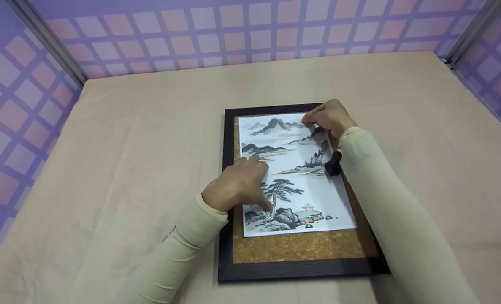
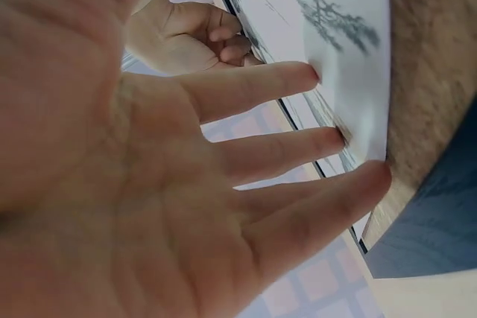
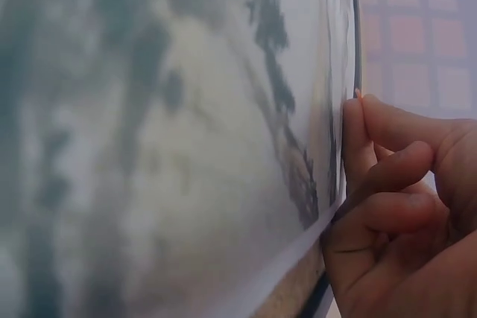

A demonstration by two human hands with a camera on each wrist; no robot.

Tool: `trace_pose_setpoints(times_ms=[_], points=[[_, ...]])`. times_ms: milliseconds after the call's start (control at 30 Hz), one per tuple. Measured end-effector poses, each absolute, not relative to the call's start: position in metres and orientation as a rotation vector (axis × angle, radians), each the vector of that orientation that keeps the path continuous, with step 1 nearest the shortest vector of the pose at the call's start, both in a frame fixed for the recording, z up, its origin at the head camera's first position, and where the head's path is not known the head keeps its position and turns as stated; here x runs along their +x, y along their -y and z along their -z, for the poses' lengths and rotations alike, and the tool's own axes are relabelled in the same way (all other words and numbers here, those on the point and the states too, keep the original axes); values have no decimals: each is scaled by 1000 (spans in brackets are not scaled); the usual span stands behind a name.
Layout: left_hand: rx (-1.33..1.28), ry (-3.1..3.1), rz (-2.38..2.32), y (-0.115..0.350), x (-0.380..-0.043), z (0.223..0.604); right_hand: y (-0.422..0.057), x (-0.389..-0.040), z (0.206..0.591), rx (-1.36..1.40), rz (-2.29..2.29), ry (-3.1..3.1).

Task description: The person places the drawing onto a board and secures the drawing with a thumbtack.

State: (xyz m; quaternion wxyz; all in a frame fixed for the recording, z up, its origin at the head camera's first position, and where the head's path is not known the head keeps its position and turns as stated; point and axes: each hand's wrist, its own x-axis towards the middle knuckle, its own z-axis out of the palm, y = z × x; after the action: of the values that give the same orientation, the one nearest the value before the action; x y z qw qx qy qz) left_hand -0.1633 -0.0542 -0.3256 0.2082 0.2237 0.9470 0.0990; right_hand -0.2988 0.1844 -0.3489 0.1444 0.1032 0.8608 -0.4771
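Note:
A white sheet with an ink landscape painting (image 1: pixel 290 143) lies on a cork board (image 1: pixel 301 247) with a black frame. Near the sheet's top right corner, my right hand (image 1: pixel 332 116) pinches a small orange push pin (image 3: pixel 358 94) between thumb and index finger, at the paper. The fingers hide most of the pin, and its point is out of sight. My left hand (image 1: pixel 239 181) rests at the sheet's left side with fingers spread and nearly straight. In the left wrist view, its fingertips touch the painting close to the paper's edge.
The board lies on a table with a beige cloth (image 1: pixel 149 139). Checked purple and pink panels (image 1: pixel 233 33) stand behind and at both sides, joined by metal posts (image 1: pixel 52 42). A small black device (image 1: pixel 334 164) sits at the right wrist.

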Motion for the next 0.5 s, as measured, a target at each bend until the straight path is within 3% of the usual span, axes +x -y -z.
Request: trace_pose_setpoints(times_ms=[500], points=[[618,-2650,-274,53,-161,327,-184,-300,352,339,1360,-2512]])
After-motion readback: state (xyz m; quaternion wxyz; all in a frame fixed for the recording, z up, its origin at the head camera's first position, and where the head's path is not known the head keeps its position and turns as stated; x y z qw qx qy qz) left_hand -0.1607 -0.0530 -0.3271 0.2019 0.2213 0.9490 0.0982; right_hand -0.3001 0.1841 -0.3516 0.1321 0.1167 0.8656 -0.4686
